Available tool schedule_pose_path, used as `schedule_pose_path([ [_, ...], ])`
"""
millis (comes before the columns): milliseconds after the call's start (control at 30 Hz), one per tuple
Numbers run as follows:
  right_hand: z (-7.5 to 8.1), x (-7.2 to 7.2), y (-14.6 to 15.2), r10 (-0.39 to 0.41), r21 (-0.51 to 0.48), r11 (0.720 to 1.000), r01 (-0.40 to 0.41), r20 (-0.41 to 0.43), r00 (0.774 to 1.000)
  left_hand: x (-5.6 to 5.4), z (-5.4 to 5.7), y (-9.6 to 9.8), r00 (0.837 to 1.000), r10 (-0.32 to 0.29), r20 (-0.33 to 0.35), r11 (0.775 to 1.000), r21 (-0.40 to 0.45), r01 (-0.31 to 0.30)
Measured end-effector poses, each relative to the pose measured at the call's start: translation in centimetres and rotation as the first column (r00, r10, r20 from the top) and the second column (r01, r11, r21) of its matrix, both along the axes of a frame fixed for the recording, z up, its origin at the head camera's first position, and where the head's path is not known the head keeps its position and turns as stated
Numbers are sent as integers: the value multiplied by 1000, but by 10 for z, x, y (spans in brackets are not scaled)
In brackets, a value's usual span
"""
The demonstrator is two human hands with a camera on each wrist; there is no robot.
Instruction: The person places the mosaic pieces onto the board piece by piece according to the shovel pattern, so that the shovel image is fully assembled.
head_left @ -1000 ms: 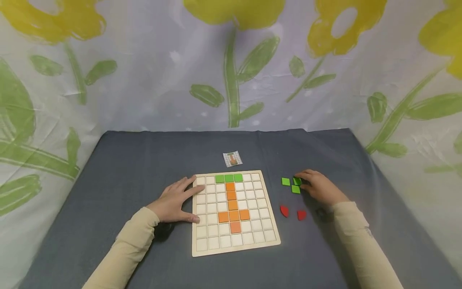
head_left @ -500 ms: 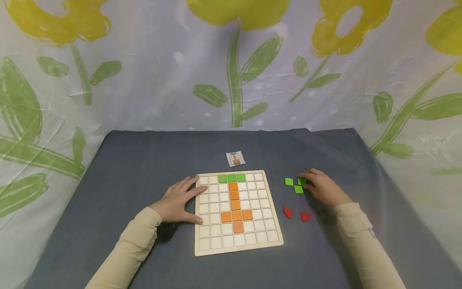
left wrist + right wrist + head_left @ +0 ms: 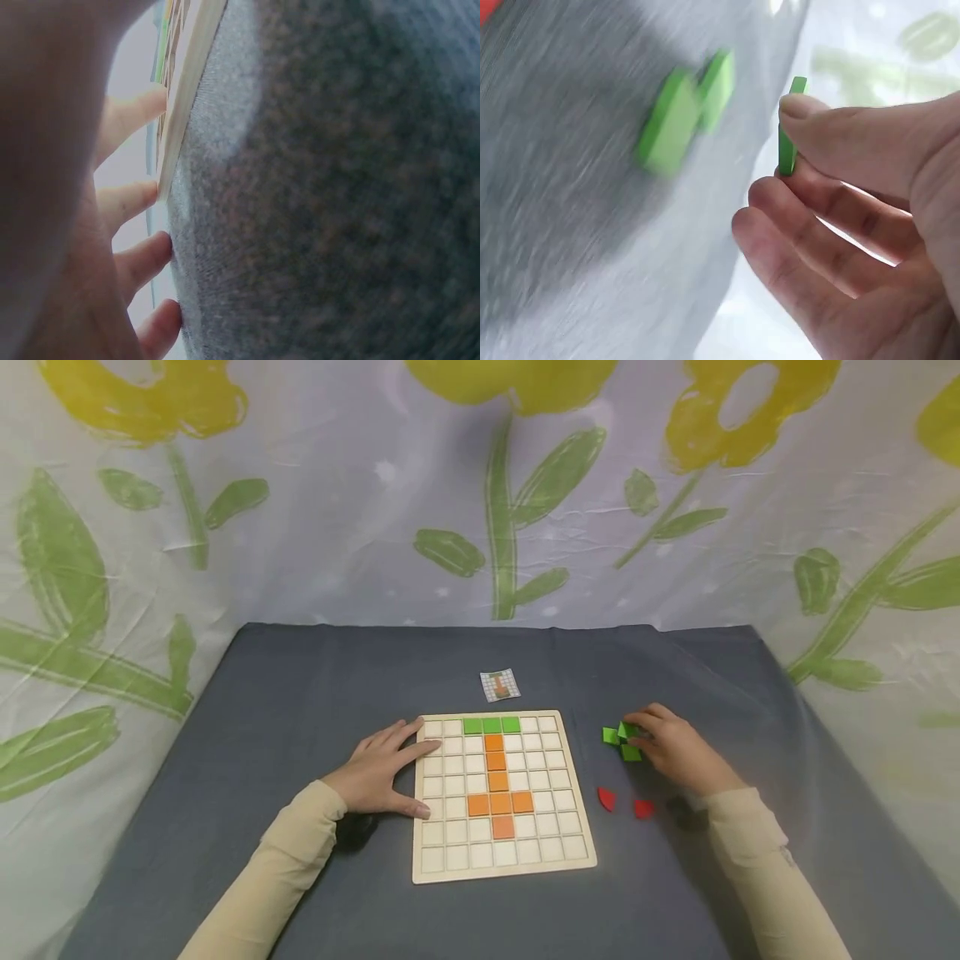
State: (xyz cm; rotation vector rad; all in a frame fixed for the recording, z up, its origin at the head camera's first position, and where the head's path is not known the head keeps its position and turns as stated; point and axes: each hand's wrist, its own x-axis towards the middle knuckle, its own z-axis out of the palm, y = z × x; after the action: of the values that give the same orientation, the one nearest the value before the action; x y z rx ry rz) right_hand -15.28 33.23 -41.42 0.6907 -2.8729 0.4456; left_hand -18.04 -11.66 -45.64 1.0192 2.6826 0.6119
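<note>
Between thumb and fingertips my right hand [image 3: 678,750] pinches a green square tile [image 3: 787,139], raised off the cloth in the right wrist view. Two more green tiles [image 3: 667,124] lie on the cloth close by it. My left hand [image 3: 378,775] rests spread at the left edge of the wooden grid board [image 3: 510,874], thumb and index finger on its border squares. The board carries a row of green tiles [image 3: 492,725] along its far side. Orange tiles [image 3: 499,803] form a column with a short crossbar below that row.
Two red pieces [image 3: 606,799] with curved edges lie right of the board. A small printed card [image 3: 499,685] with a grid picture sits beyond the board. Dark grey cloth [image 3: 337,668] covers the table, and a flower-printed curtain [image 3: 337,527] hangs behind.
My right hand has lifted a green tile off the cloth. My left hand stays at the board's edge. The whole head view has shifted slightly.
</note>
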Motion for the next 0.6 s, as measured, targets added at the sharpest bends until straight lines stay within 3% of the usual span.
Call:
schedule_pose_path([
  [300,20,15,-44,100,-44,994,-101,-22,995,0,2,1,1000,4,16,1000,-7,-4],
  [600,25,24,-81,197,-49,979,-196,1,980,1,3,1,999,21,30,1000,-14,-20],
])
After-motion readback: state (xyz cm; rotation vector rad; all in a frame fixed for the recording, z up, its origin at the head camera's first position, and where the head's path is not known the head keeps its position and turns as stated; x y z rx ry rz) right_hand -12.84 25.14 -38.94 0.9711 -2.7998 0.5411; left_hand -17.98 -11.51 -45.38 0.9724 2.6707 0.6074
